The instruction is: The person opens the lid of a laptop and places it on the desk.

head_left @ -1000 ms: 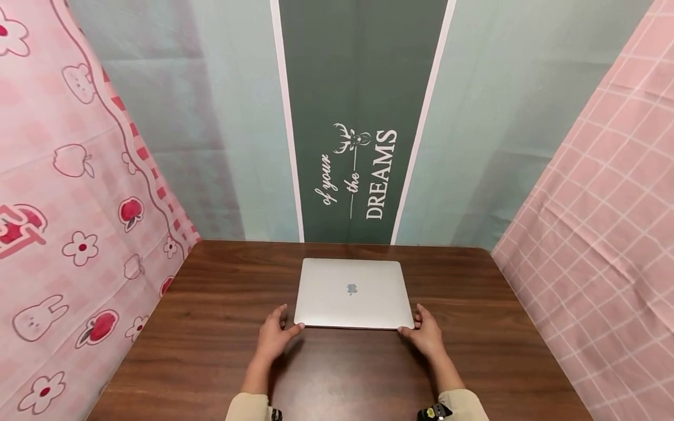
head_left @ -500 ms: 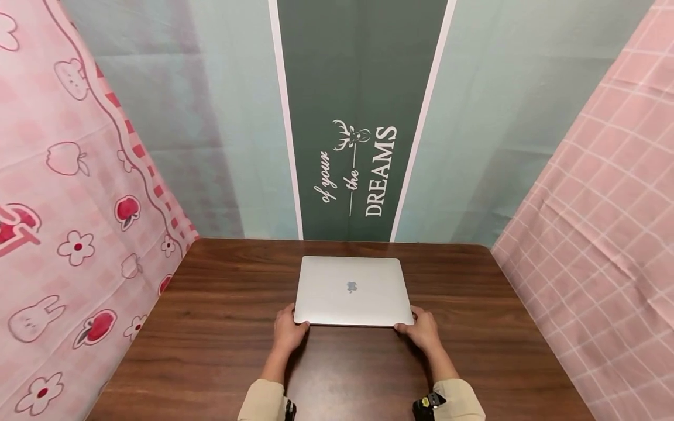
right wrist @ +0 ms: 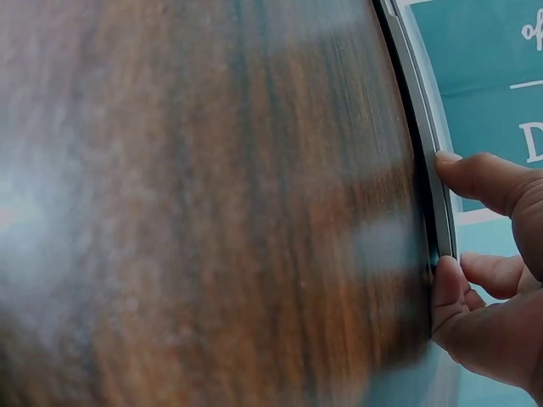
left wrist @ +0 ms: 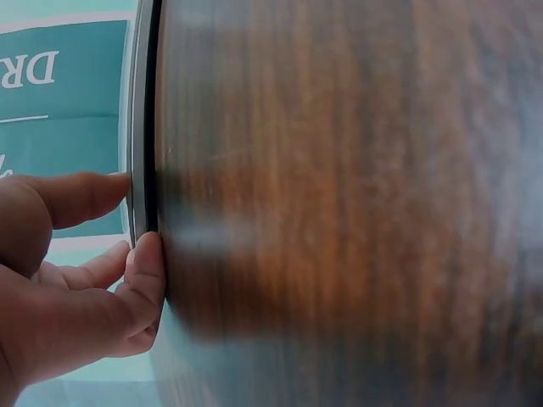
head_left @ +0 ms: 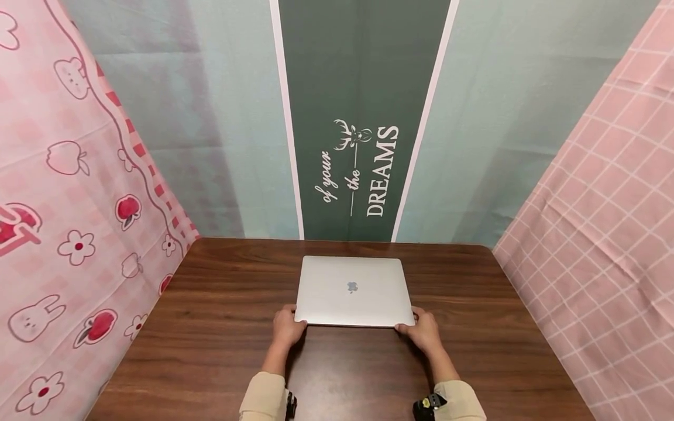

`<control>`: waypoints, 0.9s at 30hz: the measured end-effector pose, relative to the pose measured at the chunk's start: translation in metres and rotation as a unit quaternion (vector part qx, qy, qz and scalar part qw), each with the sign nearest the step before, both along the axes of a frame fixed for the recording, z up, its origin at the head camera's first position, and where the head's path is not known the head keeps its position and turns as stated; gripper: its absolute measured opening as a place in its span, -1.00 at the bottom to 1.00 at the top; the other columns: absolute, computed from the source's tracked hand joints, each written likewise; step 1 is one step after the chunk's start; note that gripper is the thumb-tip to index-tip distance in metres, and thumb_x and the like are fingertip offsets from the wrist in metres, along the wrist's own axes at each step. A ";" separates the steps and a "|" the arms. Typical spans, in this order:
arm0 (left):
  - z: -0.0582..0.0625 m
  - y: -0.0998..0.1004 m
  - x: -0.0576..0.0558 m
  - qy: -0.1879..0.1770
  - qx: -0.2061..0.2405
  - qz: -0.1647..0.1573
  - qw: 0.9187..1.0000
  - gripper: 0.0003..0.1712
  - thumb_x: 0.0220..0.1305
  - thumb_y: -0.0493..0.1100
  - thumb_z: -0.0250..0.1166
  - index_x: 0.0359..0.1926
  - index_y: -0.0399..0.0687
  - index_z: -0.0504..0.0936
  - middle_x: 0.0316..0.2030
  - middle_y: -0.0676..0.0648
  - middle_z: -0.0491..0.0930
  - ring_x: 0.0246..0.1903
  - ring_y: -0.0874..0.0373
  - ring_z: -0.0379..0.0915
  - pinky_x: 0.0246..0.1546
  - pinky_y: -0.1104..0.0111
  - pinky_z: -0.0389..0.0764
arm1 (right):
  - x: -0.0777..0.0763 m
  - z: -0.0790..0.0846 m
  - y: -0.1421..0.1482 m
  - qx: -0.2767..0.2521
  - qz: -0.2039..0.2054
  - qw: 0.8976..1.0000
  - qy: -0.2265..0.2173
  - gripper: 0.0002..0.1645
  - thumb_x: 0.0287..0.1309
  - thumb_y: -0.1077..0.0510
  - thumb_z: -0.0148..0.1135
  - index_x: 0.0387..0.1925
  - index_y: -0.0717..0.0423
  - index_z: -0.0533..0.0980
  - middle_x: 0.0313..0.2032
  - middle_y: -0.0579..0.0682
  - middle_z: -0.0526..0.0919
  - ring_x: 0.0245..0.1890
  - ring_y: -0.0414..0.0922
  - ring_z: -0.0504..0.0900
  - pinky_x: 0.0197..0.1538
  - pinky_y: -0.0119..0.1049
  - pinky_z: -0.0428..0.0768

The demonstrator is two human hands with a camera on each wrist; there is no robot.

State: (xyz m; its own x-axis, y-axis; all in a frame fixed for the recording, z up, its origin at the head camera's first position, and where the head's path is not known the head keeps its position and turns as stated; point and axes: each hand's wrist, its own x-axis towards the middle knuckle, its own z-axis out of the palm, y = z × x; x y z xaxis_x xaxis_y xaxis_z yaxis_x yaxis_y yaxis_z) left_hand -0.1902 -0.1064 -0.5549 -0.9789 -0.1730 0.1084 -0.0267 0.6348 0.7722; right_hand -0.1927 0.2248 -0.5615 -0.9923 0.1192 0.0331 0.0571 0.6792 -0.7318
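Observation:
A closed silver laptop (head_left: 354, 301) with an apple logo on its lid lies flat on the wooden table (head_left: 221, 351). My left hand (head_left: 287, 327) holds its near left corner, thumb at the front edge and the other fingers around the side. At the near right corner my right hand (head_left: 423, 333) grips in a mirrored way. In the left wrist view, the fingertips (left wrist: 146, 250) of the left hand meet the laptop's thin edge (left wrist: 142, 110) low by the tabletop. The right wrist view has the right thumb (right wrist: 462, 170) against the edge (right wrist: 424, 136).
Behind the table hangs a green cloth (head_left: 363, 70) with white lettering. A pink patterned cloth (head_left: 105, 263) closes off the left side, a pink checked cloth (head_left: 595, 234) the right. Dark bands (head_left: 429, 406) circle both wrists below beige sleeves.
My left hand has come in rightward from beside the laptop onto its corner. The right hand has closed in on its own corner. The laptop has barely shifted.

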 end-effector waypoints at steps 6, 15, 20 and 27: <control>0.001 -0.002 -0.001 -0.018 -0.005 0.005 1.000 -0.51 -0.21 -0.37 0.42 -0.15 -0.49 0.53 -0.35 -0.32 0.56 -0.21 -0.26 0.43 -0.14 0.05 0.44 | 0.000 -0.001 -0.001 -0.004 0.001 1.000 0.001 -0.22 -0.30 0.24 0.50 -0.01 0.58 0.39 -0.31 0.28 0.59 -0.27 0.10 0.56 -0.19 -0.08 0.49; 0.006 -0.003 0.001 -0.050 -0.001 -0.009 0.999 -0.51 -0.27 -0.39 0.42 -0.21 -0.44 0.49 -0.36 -0.28 0.56 -0.24 -0.24 0.45 -0.18 0.09 0.46 | 0.007 -0.004 -0.002 -0.012 -0.002 1.000 -0.007 -0.20 -0.22 0.27 0.45 0.03 0.65 0.31 -0.20 0.47 0.50 -0.15 0.24 0.51 -0.11 0.04 0.47; 0.008 -0.006 0.010 -0.068 0.011 -0.018 0.997 -0.49 -0.30 -0.40 0.44 -0.22 -0.43 0.46 -0.39 -0.25 0.54 -0.26 -0.22 0.45 -0.21 0.09 0.47 | 0.014 -0.004 -0.002 -0.015 -0.002 1.000 -0.007 -0.19 -0.25 0.27 0.47 0.02 0.65 0.32 -0.20 0.45 0.51 -0.17 0.22 0.52 -0.12 0.01 0.48; 0.014 -0.014 0.017 -0.092 0.018 -0.038 0.995 -0.46 -0.28 -0.39 0.45 -0.19 -0.38 0.43 -0.39 -0.24 0.54 -0.29 -0.16 0.44 -0.23 0.10 0.47 | 0.027 -0.001 -0.003 -0.018 0.002 1.000 -0.009 -0.16 -0.25 0.26 0.49 0.04 0.65 0.30 -0.24 0.40 0.53 -0.21 0.17 0.54 -0.18 -0.06 0.50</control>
